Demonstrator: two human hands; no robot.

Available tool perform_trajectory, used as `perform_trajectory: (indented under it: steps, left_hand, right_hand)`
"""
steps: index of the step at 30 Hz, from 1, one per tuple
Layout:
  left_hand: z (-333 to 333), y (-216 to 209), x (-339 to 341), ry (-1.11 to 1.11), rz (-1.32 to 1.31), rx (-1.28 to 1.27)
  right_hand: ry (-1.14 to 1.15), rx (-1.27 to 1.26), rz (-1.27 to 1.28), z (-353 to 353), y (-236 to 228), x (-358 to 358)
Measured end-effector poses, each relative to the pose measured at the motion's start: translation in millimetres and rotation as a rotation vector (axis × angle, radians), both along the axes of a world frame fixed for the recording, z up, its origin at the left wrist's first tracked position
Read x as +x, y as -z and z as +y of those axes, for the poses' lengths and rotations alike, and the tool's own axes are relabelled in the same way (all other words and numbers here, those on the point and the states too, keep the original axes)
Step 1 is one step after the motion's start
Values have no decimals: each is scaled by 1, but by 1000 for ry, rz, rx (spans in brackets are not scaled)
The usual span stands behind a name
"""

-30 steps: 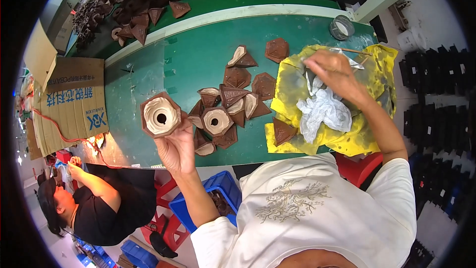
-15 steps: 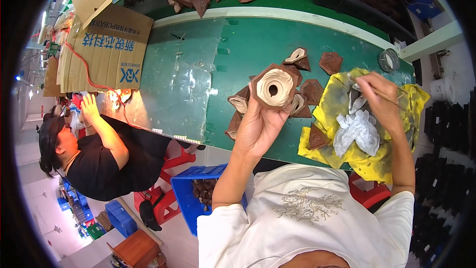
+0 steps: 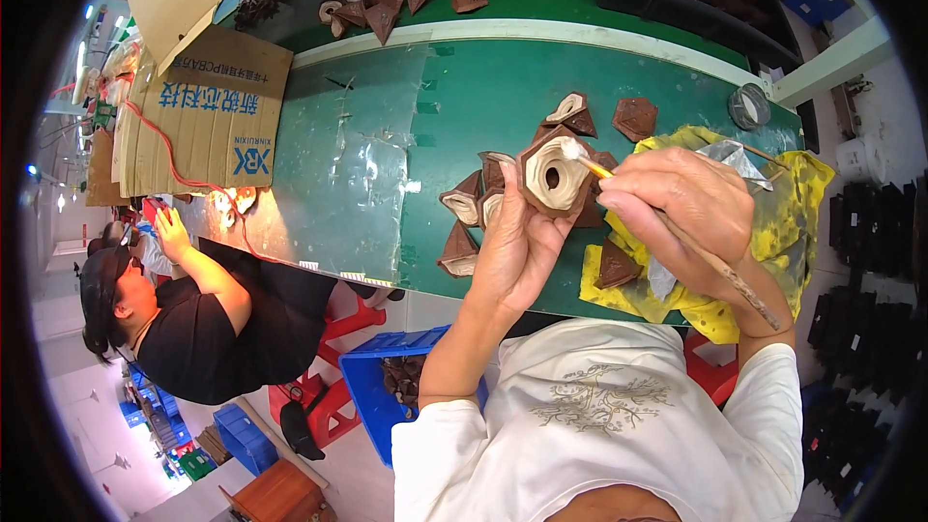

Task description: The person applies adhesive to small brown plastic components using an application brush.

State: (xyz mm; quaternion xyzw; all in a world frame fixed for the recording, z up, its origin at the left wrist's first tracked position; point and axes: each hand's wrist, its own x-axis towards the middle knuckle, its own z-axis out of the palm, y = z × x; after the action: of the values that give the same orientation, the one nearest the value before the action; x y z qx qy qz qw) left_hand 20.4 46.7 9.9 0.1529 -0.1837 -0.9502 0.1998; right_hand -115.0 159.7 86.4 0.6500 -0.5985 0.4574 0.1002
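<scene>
My left hand (image 3: 517, 261) is closed around a brown faceted piece (image 3: 531, 157) with a cream, ridged hollow and a dark hole at its middle. The hollow faces up. In my right hand (image 3: 681, 208) is a paintbrush (image 3: 739, 292) with a long, rough handle, its white tip touching the hollow's upper right edge. Several similar pieces lie around them, among them a cream-sided piece (image 3: 462, 203) on the left and a brown piece (image 3: 635, 119) on the right. Beneath my right forearm is a stained yellow cloth (image 3: 807, 193) with crumpled plastic film (image 3: 737, 160) on it.
A small round jar (image 3: 750, 106) stands at the table's far right. More brown pieces (image 3: 382, 14) lie beyond the white ledge (image 3: 541, 31), near a black bin (image 3: 677, 14). To the left are a cardboard box (image 3: 208, 106) and another person (image 3: 213, 319). A blue crate (image 3: 362, 382) sits below the table.
My right hand has moved left from above the yellow cloth, bringing the paintbrush to the hollow. The held piece has shifted slightly right. My right hand and forearm now cover much of the plastic film.
</scene>
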Motion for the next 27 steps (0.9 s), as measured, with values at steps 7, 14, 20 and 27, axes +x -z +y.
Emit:
perform_trajectory:
  steps: [7, 14, 20, 27]
  left_hand:
    - [2, 1, 2, -3, -4, -69]
    - [-1, 7, 1, 20, -9, -16]
    - [-5, 8, 0, -2, -10, -8]
    - [-8, 10, -2, 29, -21, -65]
  right_hand:
    - [-72, -31, -37, -13, 13, 11]
    - [-14, -11, 45, -13, 9, 2]
    - [43, 27, 51, -6, 1, -4]
    - [-38, 180, 134, 7, 9, -7]
